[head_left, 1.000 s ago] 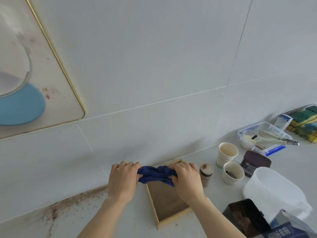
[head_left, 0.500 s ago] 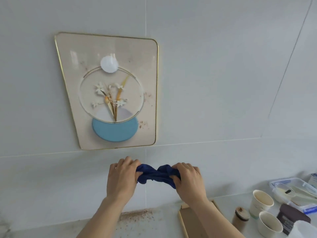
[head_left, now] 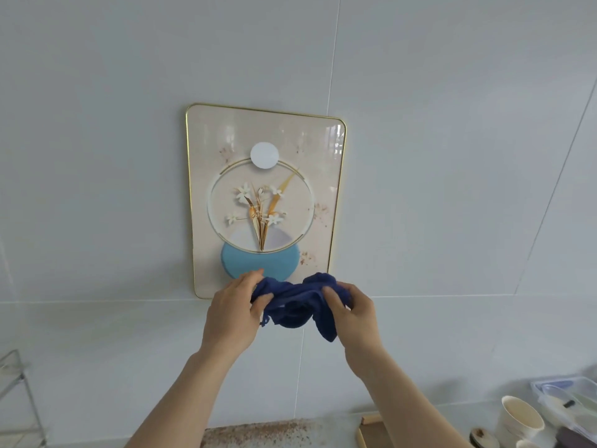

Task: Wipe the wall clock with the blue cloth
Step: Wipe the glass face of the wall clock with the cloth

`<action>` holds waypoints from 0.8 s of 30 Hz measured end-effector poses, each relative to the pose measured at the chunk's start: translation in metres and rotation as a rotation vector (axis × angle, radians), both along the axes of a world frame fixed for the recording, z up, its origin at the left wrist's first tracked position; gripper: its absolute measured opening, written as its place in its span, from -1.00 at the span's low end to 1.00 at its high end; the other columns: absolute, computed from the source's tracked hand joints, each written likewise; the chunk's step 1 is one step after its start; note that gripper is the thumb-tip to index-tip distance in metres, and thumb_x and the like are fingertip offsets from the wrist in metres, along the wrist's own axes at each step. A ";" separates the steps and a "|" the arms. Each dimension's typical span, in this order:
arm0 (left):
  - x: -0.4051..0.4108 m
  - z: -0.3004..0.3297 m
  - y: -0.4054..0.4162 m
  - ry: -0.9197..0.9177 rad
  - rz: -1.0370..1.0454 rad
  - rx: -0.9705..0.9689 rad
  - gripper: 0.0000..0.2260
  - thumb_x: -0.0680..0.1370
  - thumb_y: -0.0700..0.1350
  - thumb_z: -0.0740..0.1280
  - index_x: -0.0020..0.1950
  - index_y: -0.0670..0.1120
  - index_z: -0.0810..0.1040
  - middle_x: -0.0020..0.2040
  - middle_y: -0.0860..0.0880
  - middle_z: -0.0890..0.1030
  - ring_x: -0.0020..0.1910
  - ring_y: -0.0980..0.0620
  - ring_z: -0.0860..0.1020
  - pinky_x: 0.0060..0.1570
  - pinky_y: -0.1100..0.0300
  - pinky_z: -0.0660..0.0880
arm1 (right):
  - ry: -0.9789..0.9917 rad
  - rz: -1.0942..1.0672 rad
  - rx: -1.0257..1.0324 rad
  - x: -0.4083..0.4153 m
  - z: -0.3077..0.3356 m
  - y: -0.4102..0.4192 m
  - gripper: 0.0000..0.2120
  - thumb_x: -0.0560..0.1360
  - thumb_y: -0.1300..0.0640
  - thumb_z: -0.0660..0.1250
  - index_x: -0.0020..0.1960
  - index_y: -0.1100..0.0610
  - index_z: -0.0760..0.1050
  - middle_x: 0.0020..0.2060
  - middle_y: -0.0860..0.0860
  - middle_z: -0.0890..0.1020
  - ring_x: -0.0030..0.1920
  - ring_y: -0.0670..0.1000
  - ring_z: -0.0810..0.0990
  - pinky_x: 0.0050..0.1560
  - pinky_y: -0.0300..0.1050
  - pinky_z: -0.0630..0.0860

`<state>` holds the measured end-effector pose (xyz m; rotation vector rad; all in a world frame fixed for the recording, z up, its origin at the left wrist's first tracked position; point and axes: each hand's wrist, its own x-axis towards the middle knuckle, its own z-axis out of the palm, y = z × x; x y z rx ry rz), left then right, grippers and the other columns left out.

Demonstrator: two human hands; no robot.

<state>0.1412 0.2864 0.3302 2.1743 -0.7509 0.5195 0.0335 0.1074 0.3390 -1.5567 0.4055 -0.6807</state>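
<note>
The wall clock (head_left: 265,202) hangs on the grey tiled wall: a cream rounded rectangle with a gold rim, a flower picture in a ring, a white disc above and a light blue disc below. Brown specks dot its right side. The blue cloth (head_left: 295,305) is bunched up between my two hands, right in front of the clock's bottom edge. My left hand (head_left: 234,313) grips its left end and my right hand (head_left: 353,315) grips its right end. The cloth and hands hide the clock's lower right corner.
On the counter at the bottom right stand a paper cup (head_left: 521,418), a clear plastic box (head_left: 568,399), a small brown-lidded jar (head_left: 483,438) and the corner of a wooden tray (head_left: 368,428). Brown dirt (head_left: 261,431) lies along the counter. A metal rack (head_left: 16,392) stands at the left.
My hands have risen with the cloth from the counter up to the clock's bottom edge. The view has swung up and left, bringing the clock to the middle. The cloth has loosened into a bigger bunch.
</note>
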 end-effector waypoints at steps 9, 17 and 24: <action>-0.006 0.014 -0.037 0.124 -0.243 -0.109 -0.87 0.59 -0.02 0.42 -0.01 0.07 0.47 -0.12 0.13 0.67 -0.17 0.09 0.62 -0.22 0.17 0.53 | -0.218 0.306 0.483 0.024 0.007 0.015 -0.69 0.70 -0.01 0.26 0.33 0.15 0.51 0.16 0.26 0.69 0.19 0.21 0.68 0.28 0.32 0.59; 0.014 0.005 -0.044 -0.036 -0.209 -0.005 -0.69 0.48 0.03 0.42 0.18 0.10 0.46 0.26 0.16 0.61 0.27 0.08 0.52 0.26 0.20 0.39 | -0.164 -0.043 -0.028 0.042 -0.005 -0.009 -0.70 0.53 0.32 0.43 0.14 -0.03 0.61 -0.01 0.04 0.74 -0.07 -0.01 0.68 -0.15 -0.16 0.54; 0.062 0.034 -0.058 -0.548 0.008 0.124 -0.53 0.67 -0.07 0.18 0.59 -0.08 0.29 0.66 -0.05 0.24 0.67 -0.05 0.08 0.63 -0.15 0.05 | -0.329 -0.243 -0.760 0.082 -0.013 -0.023 -0.27 0.34 0.58 0.34 0.26 -0.13 0.46 0.22 -0.14 0.61 0.15 -0.08 0.62 -0.07 -0.05 0.63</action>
